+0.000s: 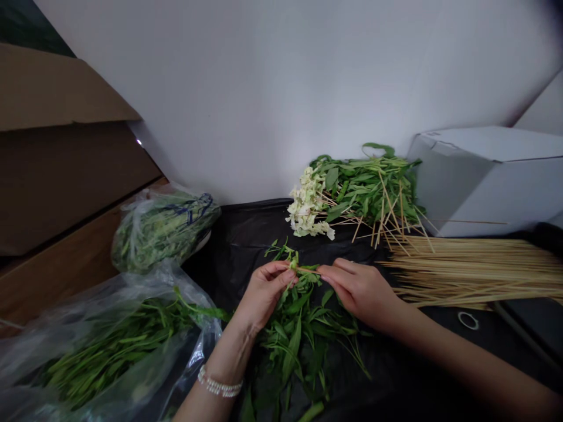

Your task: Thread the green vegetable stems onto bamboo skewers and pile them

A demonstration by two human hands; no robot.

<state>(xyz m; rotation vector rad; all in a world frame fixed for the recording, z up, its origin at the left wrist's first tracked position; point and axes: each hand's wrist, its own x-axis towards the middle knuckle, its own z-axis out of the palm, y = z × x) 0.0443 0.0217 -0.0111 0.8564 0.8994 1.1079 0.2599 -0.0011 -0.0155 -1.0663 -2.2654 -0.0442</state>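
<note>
Fingers (281, 274) of both hands, clenched in a pinch: left hand (264, 296) and right hand (358, 290) grasp a leafy green sprig (292, 319) between them, its leaves hanging below the fingers. A thin pale strip (308, 271), stem or skewer we cannot tell, runs between the fingertips. We judge a close, even pinch best, with leaves kept off the strip.

Under the fingers, black plastic sheeting (233, 246). Left of them, a clear bag of greens (101, 346) and a second bag (162, 231). Beyond them, a leafy heap with pale flowers (365, 193). To their right, bamboo skewers (466, 269). Nearer the body, a beaded bracelet (220, 382). Farther right, a rubber band (468, 320).
</note>
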